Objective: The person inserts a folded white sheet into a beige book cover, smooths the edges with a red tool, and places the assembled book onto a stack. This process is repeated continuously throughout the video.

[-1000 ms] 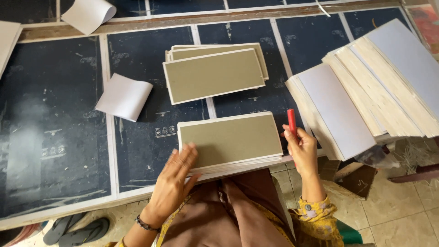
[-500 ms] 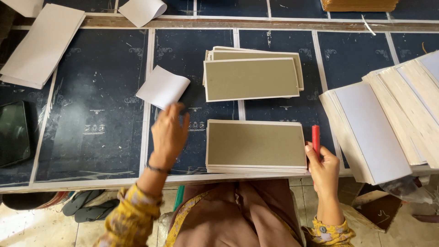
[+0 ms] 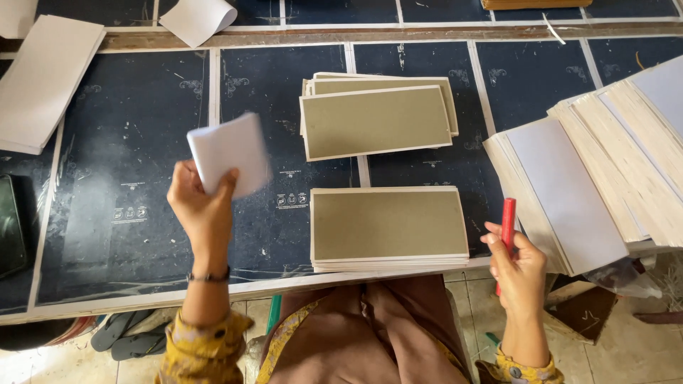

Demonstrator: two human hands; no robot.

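— Left hand [image 3: 203, 206], what does it grasp?
— It pinches a curled white paper sheet [image 3: 229, 153], blurred, raised above the dark blue panelled tabletop [image 3: 135, 213], left of the near stack of grey-green rectangular boards [image 3: 388, 226].
— And the right hand [image 3: 518, 267]?
— It is clenched around a red cylindrical marker [image 3: 507, 222], held upright just off the tabletop's front edge, to the right of that near stack.
— What else lies about?
— A second, fanned stack of grey-green boards [image 3: 377, 119] sits farther back. A slanted row of white-faced boards [image 3: 605, 178] leans at the right. A pile of white paper sheets [image 3: 43, 78] lies far left, and another curled white sheet [image 3: 198, 18] rests at the top.
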